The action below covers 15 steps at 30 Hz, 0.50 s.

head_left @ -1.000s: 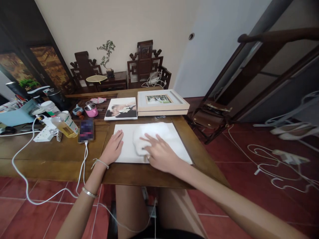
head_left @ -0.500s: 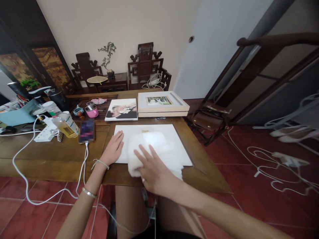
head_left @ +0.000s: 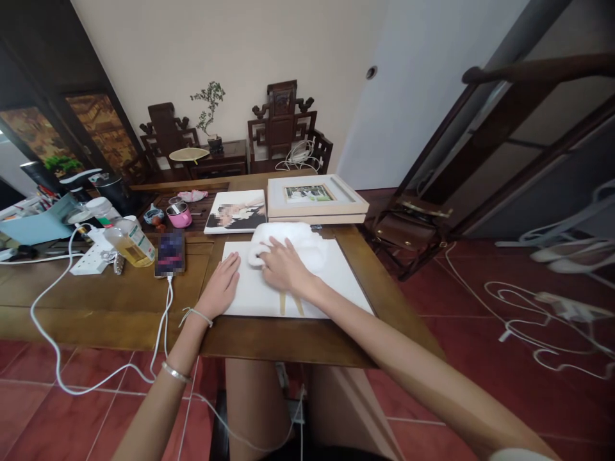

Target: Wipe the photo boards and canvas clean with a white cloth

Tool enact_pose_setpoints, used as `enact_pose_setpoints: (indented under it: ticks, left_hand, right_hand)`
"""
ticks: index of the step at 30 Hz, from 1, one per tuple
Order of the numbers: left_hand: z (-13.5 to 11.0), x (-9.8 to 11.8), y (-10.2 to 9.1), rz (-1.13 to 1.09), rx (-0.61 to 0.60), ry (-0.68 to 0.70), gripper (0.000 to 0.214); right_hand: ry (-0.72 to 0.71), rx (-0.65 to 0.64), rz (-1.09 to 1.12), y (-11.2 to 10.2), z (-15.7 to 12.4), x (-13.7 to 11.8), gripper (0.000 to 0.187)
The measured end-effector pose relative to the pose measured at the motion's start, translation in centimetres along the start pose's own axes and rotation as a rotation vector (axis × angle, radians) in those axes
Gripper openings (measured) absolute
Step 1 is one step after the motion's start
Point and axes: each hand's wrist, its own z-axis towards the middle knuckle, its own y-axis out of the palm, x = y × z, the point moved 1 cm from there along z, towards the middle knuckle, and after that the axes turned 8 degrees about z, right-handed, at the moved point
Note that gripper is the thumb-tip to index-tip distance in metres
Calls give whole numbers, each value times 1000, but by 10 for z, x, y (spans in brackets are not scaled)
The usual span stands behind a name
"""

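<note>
A white fluffy cloth [head_left: 288,237], bunched up, lies across the far part of a flat white board [head_left: 254,294]. My right hand [head_left: 283,264] presses down on the cloth from above, its fingers bent into the pile. Two thin gold-coloured strips [head_left: 282,303] show on the board below that hand, running down to the near edge. My left hand [head_left: 221,282] rests flat on the board's left edge, fingers stretched out and holding nothing.
Behind the board are a canvas photo print [head_left: 237,211] and a pale wooden picture frame [head_left: 317,200]. To the left lie a phone [head_left: 170,255] on a charging cable, a bottle of yellow liquid [head_left: 131,242], a power strip [head_left: 91,256] and a pink cup [head_left: 179,214].
My right hand has slid the cloth away from me, from the board's near edge to its far edge, uncovering the gold strips. My left hand stays on the board's left edge.
</note>
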Motion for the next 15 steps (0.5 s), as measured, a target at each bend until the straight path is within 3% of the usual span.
enact_pose_setpoints:
  ticks: [4, 9, 12, 15]
  left_hand:
    - [0, 0, 0, -10, 7, -13, 47]
    - [0, -1, 1, 14, 0, 9, 47]
    - [0, -2, 2, 19, 6, 14, 46]
    - [0, -3, 3, 19, 3, 11, 47]
  right_hand:
    - [-59, -10, -30, 7, -16, -28, 37]
    - [-202, -145, 130, -5, -82, -56, 32]
    - [-270, -227, 256, -16, -112, -55, 32]
    - [-250, -183, 318, -21, -114, -39, 31]
